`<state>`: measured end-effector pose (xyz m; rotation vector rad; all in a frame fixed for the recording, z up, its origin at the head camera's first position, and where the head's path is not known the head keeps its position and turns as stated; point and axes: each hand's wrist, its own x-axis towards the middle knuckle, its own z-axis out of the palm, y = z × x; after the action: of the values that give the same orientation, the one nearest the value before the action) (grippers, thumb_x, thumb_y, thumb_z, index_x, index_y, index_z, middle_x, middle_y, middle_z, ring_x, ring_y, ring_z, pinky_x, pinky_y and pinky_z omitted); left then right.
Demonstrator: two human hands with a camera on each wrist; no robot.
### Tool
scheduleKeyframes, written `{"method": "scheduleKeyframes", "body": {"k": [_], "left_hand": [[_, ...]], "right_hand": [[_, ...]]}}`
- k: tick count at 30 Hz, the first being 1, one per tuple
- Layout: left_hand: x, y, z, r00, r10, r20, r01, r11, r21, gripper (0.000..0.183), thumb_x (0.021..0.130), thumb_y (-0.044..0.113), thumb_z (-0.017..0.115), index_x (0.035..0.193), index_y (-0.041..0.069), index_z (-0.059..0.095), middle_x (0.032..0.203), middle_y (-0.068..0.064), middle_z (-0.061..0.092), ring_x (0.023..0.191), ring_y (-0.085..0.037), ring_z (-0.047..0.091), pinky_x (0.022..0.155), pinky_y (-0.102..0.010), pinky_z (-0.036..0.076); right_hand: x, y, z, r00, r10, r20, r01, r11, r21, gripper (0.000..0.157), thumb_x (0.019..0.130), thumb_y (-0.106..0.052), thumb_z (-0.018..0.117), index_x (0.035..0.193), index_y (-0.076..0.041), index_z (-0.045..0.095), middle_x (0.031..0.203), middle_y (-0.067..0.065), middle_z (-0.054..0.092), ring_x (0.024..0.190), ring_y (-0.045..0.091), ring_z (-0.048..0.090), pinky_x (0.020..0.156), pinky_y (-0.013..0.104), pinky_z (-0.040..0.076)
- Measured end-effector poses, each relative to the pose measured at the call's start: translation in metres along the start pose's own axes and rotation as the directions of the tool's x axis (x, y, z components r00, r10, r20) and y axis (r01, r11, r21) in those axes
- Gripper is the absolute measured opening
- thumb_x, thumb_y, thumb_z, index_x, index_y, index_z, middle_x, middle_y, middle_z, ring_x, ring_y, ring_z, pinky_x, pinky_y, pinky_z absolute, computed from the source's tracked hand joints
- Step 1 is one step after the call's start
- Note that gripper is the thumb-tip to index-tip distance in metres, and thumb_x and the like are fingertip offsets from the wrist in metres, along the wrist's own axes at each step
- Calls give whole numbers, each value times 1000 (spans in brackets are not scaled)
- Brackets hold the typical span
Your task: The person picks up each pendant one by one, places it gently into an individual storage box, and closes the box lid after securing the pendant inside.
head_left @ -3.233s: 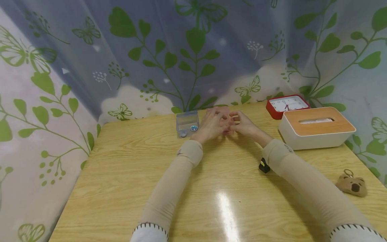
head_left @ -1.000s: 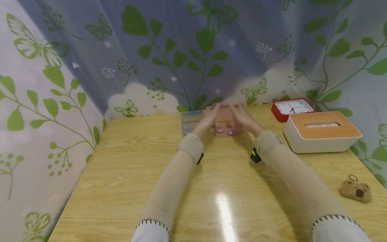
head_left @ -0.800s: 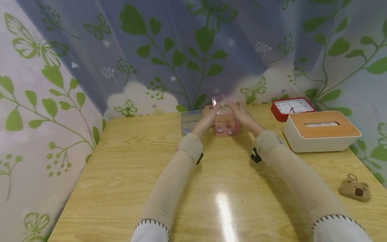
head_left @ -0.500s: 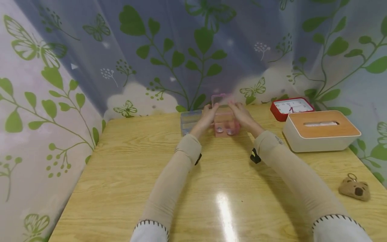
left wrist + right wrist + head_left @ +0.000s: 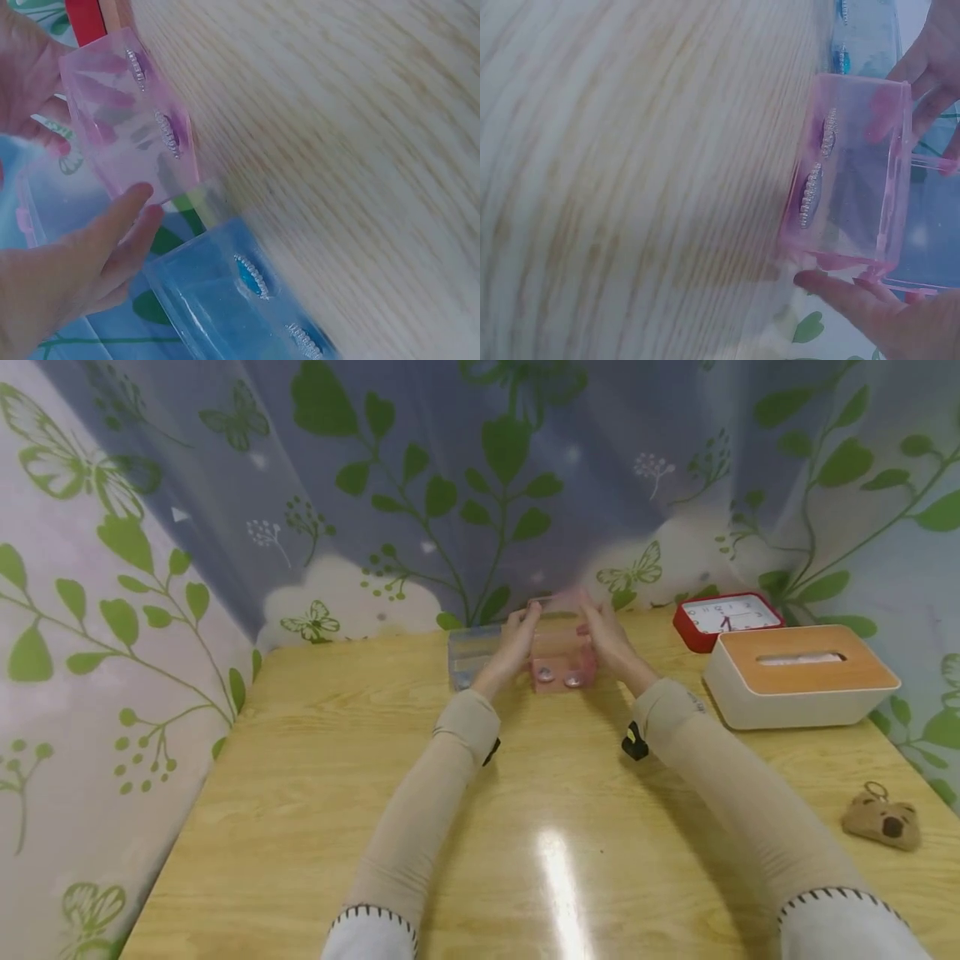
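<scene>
In the head view, a clear pink plastic box [image 5: 557, 649] with two oval, bead-rimmed jewels on its front stands at the back of the table. Its clear lid [image 5: 939, 244] is swung up and back, seen best in the right wrist view. At the box's left side is my left hand [image 5: 513, 642], its thumb tip near the corner and its fingers fairly straight. On the opposite side, my right hand [image 5: 609, 637] has its thumb by the lower edge and its fingers extended toward the lid. A clear blue box [image 5: 225, 281] with similar jewels stands just left of the pink one.
A red-framed clock [image 5: 729, 612] lies at the back right, behind a white tissue box [image 5: 798, 706] with a wooden top. A brown bear-face keychain [image 5: 881, 821] lies near the right edge. A patterned curtain [image 5: 420, 560] hangs directly behind the boxes.
Both hands were together over the pink box's front, then parted to its two sides. The lid came up and now leans further back. The blue box stays in place.
</scene>
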<state>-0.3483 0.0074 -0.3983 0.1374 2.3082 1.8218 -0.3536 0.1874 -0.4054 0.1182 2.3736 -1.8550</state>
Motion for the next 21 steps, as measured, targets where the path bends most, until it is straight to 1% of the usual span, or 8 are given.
{"method": "scheduleKeyframes", "body": {"k": [2, 5, 7, 9, 12, 14, 16, 21], "left_hand": [[-1, 3, 1, 1000, -2, -19, 2, 1000, 29, 73, 110, 60, 30, 160, 6, 34, 166, -18, 38, 152, -37, 41, 129, -52, 34], [-3, 5, 1, 999, 1, -37, 1, 998, 56, 70, 111, 58, 29, 157, 6, 38, 164, -18, 41, 153, -35, 41, 130, -49, 32], [-3, 5, 1, 999, 8, -35, -6, 999, 54, 68, 112, 54, 30, 156, 3, 39, 162, -20, 42, 150, -39, 43, 127, -49, 36], [-4, 4, 0, 1000, 20, -22, -18, 998, 68, 67, 113, 53, 30, 156, 2, 38, 161, -22, 43, 149, -40, 43, 127, -50, 37], [-4, 2, -3, 1000, 30, -5, -29, 990, 137, 68, 113, 54, 29, 156, 2, 37, 160, -23, 44, 149, -42, 44, 126, -53, 37], [-4, 1, -4, 999, 44, -11, -40, 975, 220, 68, 113, 55, 29, 155, 3, 40, 159, -22, 48, 150, -39, 45, 127, -51, 37], [-5, 0, -6, 998, 62, -13, -55, 958, 282, 64, 113, 53, 32, 153, 4, 44, 155, -21, 53, 146, -39, 51, 124, -51, 42], [-10, -1, -7, 995, 102, -20, -87, 924, 371, 52, 112, 45, 44, 145, 6, 54, 144, -18, 64, 134, -34, 62, 114, -47, 53]], "right_hand": [[-1, -1, -2, 1000, -19, -5, 19, 999, -26, 79, 107, -70, 26, 148, -2, 30, 151, 31, 45, 112, 33, 53, 75, 32, 52], [-3, -1, -6, 999, -47, -7, 47, 996, -70, 76, 108, -66, 26, 144, 0, 32, 148, 32, 46, 122, 42, 55, 95, 45, 57], [-5, -1, -9, 998, -60, 7, 60, 993, -99, 74, 110, -64, 26, 143, 2, 33, 151, 33, 45, 136, 49, 51, 113, 55, 49], [-6, -1, -13, 998, -61, 27, 63, 992, -107, 73, 111, -61, 27, 143, 4, 33, 153, 34, 43, 144, 53, 46, 122, 61, 41], [-8, -3, -18, 996, -47, 76, 55, 992, -115, 74, 111, -59, 29, 151, 3, 29, 159, 34, 39, 152, 51, 40, 126, 65, 34], [-9, -4, -21, 994, -42, 104, 55, 990, -130, 74, 112, -57, 29, 158, 1, 25, 162, 33, 37, 154, 48, 37, 126, 66, 33], [-10, -4, -22, 990, -46, 132, 68, 984, -164, 72, 113, -53, 28, 163, -2, 23, 165, 31, 34, 156, 47, 36, 127, 65, 32], [-15, -3, -24, 979, -110, 173, 162, 931, -326, 63, 114, -42, 24, 164, -4, 32, 168, 27, 35, 153, 48, 40, 127, 62, 35]]}}
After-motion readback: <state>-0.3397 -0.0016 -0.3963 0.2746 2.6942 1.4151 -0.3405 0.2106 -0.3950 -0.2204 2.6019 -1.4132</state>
